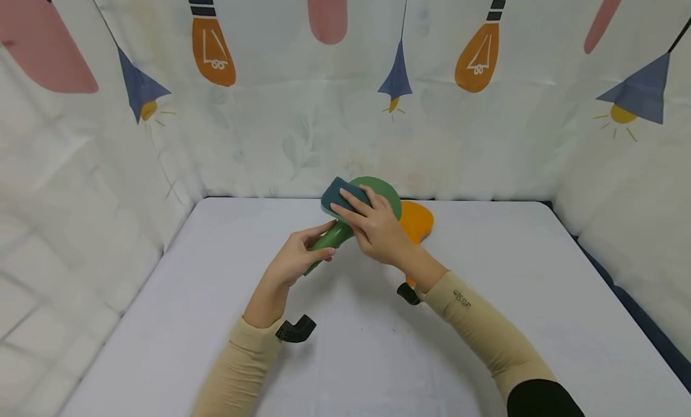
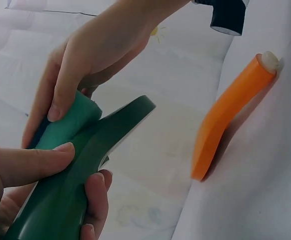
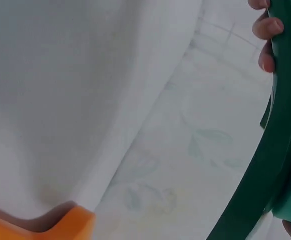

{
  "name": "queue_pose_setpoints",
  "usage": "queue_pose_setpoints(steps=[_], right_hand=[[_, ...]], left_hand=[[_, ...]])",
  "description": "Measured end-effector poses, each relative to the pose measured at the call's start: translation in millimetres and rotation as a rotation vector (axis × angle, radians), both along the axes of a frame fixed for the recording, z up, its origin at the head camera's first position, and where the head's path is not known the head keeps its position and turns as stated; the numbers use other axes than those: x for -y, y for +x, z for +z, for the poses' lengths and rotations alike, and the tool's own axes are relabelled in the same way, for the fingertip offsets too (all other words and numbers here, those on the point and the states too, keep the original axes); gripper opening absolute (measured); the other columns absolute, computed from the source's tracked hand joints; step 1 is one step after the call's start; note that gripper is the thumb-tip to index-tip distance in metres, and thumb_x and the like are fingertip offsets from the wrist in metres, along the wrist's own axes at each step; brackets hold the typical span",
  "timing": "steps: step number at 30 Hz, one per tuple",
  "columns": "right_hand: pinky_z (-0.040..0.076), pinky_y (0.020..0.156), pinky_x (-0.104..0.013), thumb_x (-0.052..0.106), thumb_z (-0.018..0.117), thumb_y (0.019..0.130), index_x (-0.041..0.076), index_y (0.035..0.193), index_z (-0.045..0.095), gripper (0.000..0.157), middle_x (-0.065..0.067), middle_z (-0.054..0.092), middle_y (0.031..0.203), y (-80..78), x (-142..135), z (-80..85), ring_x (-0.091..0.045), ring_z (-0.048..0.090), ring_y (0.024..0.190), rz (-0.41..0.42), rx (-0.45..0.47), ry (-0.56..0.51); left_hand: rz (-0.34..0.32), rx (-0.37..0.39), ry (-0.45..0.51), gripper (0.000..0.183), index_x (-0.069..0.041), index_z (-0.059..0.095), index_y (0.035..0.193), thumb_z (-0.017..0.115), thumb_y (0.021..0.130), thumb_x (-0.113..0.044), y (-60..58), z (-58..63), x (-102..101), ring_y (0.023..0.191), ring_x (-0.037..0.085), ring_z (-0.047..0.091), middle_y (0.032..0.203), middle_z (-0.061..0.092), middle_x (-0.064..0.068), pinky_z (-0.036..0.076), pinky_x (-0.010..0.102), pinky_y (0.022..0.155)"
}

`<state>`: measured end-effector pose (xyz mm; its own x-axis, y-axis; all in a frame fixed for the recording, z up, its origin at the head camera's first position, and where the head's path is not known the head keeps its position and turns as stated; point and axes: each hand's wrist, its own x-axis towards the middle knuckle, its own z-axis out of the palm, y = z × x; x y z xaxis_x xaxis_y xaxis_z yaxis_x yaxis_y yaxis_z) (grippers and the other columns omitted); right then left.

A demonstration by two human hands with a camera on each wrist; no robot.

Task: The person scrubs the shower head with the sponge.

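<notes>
My left hand [image 1: 290, 256] grips the handle of a green paddle-shaped thing [image 1: 382, 186] with a round head, tilted up above the table. In the left wrist view, the thumb lies along the top of the green handle [image 2: 53, 207] and the fingers curl underneath. My right hand [image 1: 382, 230] holds a blue-green sponge [image 1: 336, 192] against the face of the round head, fingers spread over it. The right wrist view shows the edge of the green head [image 3: 265, 165], with left fingertips [image 3: 271, 29] round the handle above.
An orange paddle-shaped thing [image 1: 417, 218] lies on the white table [image 1: 227, 237] behind the right forearm, its pale handle end [image 2: 270, 61] towards me. Printed curtains [image 1: 259, 129] hang along the back and sides. Black wrist cameras [image 1: 296, 329] stick out by both sleeves.
</notes>
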<state>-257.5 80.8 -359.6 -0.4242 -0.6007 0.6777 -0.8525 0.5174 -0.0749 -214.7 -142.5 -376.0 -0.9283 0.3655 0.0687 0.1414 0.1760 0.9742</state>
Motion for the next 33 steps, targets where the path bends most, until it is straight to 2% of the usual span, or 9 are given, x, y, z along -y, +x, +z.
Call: queue_pose_setpoints(steps=[5,10,13,17,20,24,26,28,33], right_hand=[[0.038,0.104,-0.068,0.004,0.055,0.101,0.006,0.140,0.064,0.039,-0.020,0.052,0.148,-18.8,-11,4.1,-0.056,0.042,0.135,-0.090,0.094,-0.110],[0.032,0.113,-0.063,0.005,0.053,0.104,0.005,0.144,0.059,0.040,-0.020,0.046,0.153,-29.5,-31,2.5,-0.050,0.037,0.141,-0.156,0.277,-0.254],[0.026,0.118,-0.058,0.007,0.051,0.106,0.007,0.148,0.054,0.043,-0.016,0.040,0.158,-30.7,-40,1.9,-0.047,0.031,0.146,-0.177,0.370,-0.277],[0.022,0.120,-0.057,0.009,0.050,0.107,0.010,0.152,0.050,0.045,-0.013,0.035,0.162,-30.1,-46,1.4,-0.045,0.025,0.149,-0.195,0.419,-0.270],[0.026,0.118,-0.058,0.007,0.050,0.107,0.009,0.151,0.051,0.044,-0.014,0.036,0.161,-29.7,-45,0.3,-0.044,0.028,0.148,-0.188,0.391,-0.275],[0.030,0.115,-0.060,0.004,0.053,0.103,0.003,0.146,0.056,0.042,-0.021,0.042,0.155,-26.0,-39,-1.4,-0.050,0.034,0.143,-0.147,0.278,-0.272],[0.031,0.114,-0.062,0.003,0.055,0.102,0.002,0.143,0.059,0.041,-0.022,0.046,0.152,-21.1,-35,-2.3,-0.053,0.036,0.141,-0.120,0.212,-0.238],[0.031,0.112,-0.064,0.004,0.057,0.101,0.003,0.141,0.061,0.041,-0.022,0.048,0.151,-14.5,-28,-1.7,-0.054,0.037,0.139,-0.082,0.139,-0.185],[0.032,0.110,-0.066,0.005,0.060,0.099,0.007,0.140,0.064,0.041,-0.019,0.051,0.150,-4.6,-12,1.1,-0.053,0.039,0.137,0.027,0.010,-0.066]], left_hand=[[0.022,0.024,-0.019,0.060,0.000,0.045,0.152,0.067,0.097,0.001,0.8,2.3,0,0.083,0.017,0.066,0.115,0.065,0.025,0.053,0.031,0.081],[0.023,0.037,-0.021,0.061,-0.003,0.045,0.153,0.068,0.097,0.000,1.9,4.7,3,0.085,0.018,0.067,0.114,0.066,0.024,0.052,0.037,0.087],[0.023,0.036,-0.023,0.061,-0.003,0.046,0.153,0.068,0.096,0.001,2.2,5.3,5,0.085,0.019,0.066,0.114,0.065,0.026,0.051,0.034,0.085],[0.022,0.036,-0.019,0.061,-0.004,0.046,0.153,0.068,0.097,0.000,2.9,7.2,6,0.085,0.019,0.066,0.113,0.066,0.025,0.049,0.032,0.085],[0.024,0.042,-0.016,0.061,-0.004,0.046,0.153,0.068,0.096,0.001,3.7,7.8,6,0.085,0.019,0.066,0.112,0.066,0.021,0.050,0.033,0.085],[0.027,0.047,-0.013,0.061,-0.004,0.046,0.153,0.068,0.096,0.000,4.9,7.3,6,0.084,0.017,0.066,0.111,0.066,0.021,0.051,0.036,0.086],[0.025,0.041,-0.012,0.061,-0.004,0.045,0.153,0.067,0.097,0.000,5.1,7.1,6,0.085,0.018,0.066,0.112,0.065,0.021,0.051,0.040,0.087],[0.022,0.031,-0.010,0.060,-0.003,0.045,0.153,0.067,0.097,-0.001,5.0,6.9,5,0.085,0.018,0.066,0.114,0.065,0.023,0.051,0.039,0.086],[0.015,0.006,-0.006,0.060,-0.001,0.043,0.153,0.066,0.098,0.000,3.4,6.7,4,0.085,0.019,0.065,0.121,0.062,0.029,0.053,0.031,0.081]])
